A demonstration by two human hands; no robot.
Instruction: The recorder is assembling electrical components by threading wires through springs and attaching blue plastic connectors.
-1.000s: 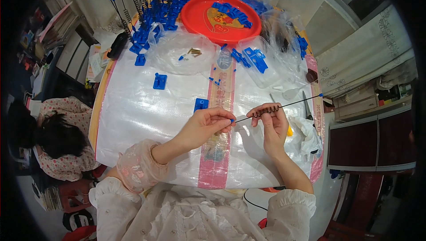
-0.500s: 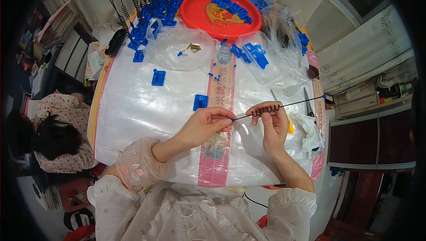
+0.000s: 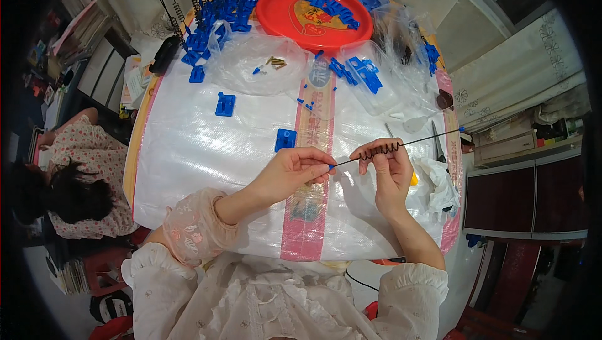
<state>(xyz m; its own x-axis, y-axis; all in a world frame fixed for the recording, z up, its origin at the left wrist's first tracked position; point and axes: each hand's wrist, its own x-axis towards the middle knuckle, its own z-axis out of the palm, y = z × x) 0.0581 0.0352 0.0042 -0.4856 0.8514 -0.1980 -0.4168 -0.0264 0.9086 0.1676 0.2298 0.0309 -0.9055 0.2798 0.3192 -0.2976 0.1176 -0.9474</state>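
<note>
We saw bright, even light with soft glare on the white woven plastic desk cover; fisheye edges bent, darkened and blurred.

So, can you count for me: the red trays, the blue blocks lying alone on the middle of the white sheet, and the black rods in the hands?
Red tray: 1
Blue blocks lying alone: 2
Black rod, held by left hand and right hand: 1
Total: 4
</note>
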